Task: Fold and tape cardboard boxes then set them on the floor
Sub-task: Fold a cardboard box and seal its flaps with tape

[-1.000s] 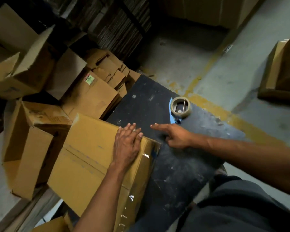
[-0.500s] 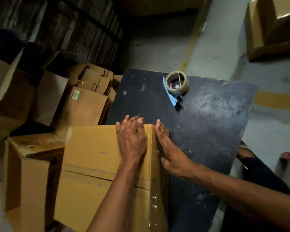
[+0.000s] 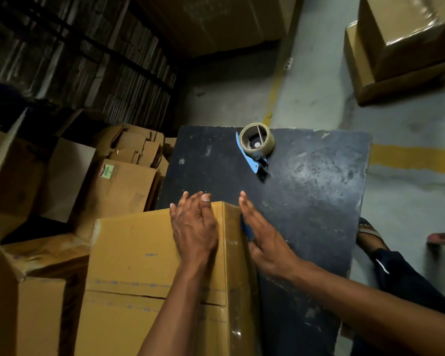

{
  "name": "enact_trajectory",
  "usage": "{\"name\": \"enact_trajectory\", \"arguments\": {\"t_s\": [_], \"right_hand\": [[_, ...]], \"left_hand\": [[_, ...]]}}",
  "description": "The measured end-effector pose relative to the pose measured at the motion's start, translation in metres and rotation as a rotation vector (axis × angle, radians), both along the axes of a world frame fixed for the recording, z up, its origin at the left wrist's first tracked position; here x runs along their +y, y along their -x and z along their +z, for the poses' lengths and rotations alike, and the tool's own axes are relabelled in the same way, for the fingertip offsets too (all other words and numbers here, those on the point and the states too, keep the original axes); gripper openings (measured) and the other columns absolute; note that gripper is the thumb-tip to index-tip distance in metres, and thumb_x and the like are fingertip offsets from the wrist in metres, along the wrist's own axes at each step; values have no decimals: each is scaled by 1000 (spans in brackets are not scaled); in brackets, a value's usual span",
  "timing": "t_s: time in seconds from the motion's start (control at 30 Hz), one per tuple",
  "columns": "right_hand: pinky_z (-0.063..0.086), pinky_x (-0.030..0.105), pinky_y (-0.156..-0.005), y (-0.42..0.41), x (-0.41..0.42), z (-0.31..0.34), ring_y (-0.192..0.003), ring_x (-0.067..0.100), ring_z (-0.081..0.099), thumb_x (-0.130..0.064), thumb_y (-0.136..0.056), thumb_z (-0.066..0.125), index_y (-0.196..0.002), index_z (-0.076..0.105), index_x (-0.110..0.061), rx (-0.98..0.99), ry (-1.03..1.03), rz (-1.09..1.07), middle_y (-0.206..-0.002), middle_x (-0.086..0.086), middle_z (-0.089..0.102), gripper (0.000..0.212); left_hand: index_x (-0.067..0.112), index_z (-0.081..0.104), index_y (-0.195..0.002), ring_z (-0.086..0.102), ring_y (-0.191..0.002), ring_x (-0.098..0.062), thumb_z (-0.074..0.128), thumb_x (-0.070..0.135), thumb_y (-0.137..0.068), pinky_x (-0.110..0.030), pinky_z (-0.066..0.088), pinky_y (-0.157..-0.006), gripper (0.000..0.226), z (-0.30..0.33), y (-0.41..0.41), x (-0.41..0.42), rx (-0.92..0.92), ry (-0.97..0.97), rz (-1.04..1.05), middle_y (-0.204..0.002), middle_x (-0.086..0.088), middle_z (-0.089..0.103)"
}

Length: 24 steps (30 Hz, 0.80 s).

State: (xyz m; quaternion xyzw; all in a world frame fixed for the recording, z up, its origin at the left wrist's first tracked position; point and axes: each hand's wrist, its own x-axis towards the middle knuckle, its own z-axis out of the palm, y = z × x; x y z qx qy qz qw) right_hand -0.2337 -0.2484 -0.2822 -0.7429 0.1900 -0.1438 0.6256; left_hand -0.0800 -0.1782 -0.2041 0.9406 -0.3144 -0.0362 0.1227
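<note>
Grey concrete floor, yellow line, dark table

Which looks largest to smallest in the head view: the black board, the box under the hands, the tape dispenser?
1. black board and box: alike in apparent size, and the box is nearer, so unranked.
2. tape dispenser: clearly smallest.

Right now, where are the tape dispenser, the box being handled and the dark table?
tape dispenser point(image 3: 257, 142): head view, on the tape roll.
box point(image 3: 134, 253): head view, top face.
table point(image 3: 306, 201): head view, bare top.
</note>
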Motion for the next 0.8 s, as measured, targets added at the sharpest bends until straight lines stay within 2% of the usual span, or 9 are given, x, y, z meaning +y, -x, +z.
{"name": "enact_trajectory", "arguments": {"t_s": [0.17, 0.23, 0.3, 0.37, 0.43, 0.5, 0.57, 0.63, 0.8], "right_hand": [[12, 56, -127, -5, 25, 4, -157, 11, -16, -1, -80, 44, -162, -15, -21, 62, 104, 70, -168, -9, -25, 103], [15, 56, -126, 11, 30, -3, -157, 9, -13, -2, -83, 46, -163, -7, -28, 70, 114, 102, -169, -12, -21, 100], [23, 55, -125, 23, 26, -5, -158, 9, 5, -11, -89, 46, -163, 19, -33, 8, 62, 26, -172, -15, 2, 82], [33, 51, -121, 20, 11, 6, -152, 3, 27, -37, -96, 49, -154, 44, -33, -25, -58, -145, -165, -15, 31, 59], [43, 43, -115, 3, -14, 26, -138, -3, 45, -68, -88, 54, -143, 58, -34, 16, -237, -235, -150, -16, 52, 64], [50, 38, -108, -19, -43, 45, -124, -4, 57, -80, -77, 62, -130, 69, -34, 22, -338, -201, -133, -15, 65, 71], [55, 39, -100, -39, -68, 54, -109, 0, 67, -77, -74, 72, -113, 78, -30, 33, -324, -59, -114, -12, 75, 61], [60, 44, -91, -53, -84, 50, -94, 7, 73, -61, -75, 81, -100, 83, -25, 42, -292, 97, -96, -9, 79, 43], [58, 44, -98, -60, -105, 8, -100, 14, 74, -23, -80, 87, -104, 82, -13, -24, -333, 253, -101, -4, 79, 26]], "left_hand": [[19, 69, -132, 37, -150, -17, 20, 52, -105, -46, 12, -129, 64, 0, 1, -1, 4, 2, 10, -144, -2, 62], [20, 69, -132, 37, -150, -16, 20, 53, -105, -46, 12, -129, 65, -1, 1, 0, 2, 9, 13, -144, -1, 62], [20, 67, -134, 36, -150, -15, 17, 57, -103, -44, 11, -130, 70, -1, 0, 1, 10, 24, 15, -146, 0, 61], [22, 67, -135, 35, -151, -14, 14, 61, -101, -42, 9, -130, 75, -1, -1, 0, 13, 27, 11, -147, 2, 60], [22, 68, -135, 33, -151, -13, 13, 61, -100, -41, 9, -130, 76, 0, -2, 0, 16, 17, 8, -148, 3, 59], [22, 65, -137, 32, -152, -13, 17, 59, -102, -41, 8, -130, 70, 2, -1, 0, 27, 6, 11, -149, 3, 57], [22, 62, -140, 31, -152, -12, 18, 59, -102, -42, 8, -130, 69, 3, -1, 0, 45, 7, 16, -150, 2, 56], [23, 64, -138, 31, -152, -11, 14, 63, -99, -42, 9, -130, 76, 2, -2, 1, 46, 12, 12, -149, 3, 57], [24, 66, -136, 33, -151, -11, 18, 60, -101, -42, 10, -129, 70, 1, -1, 0, 37, 5, 16, -148, 4, 59]]}}
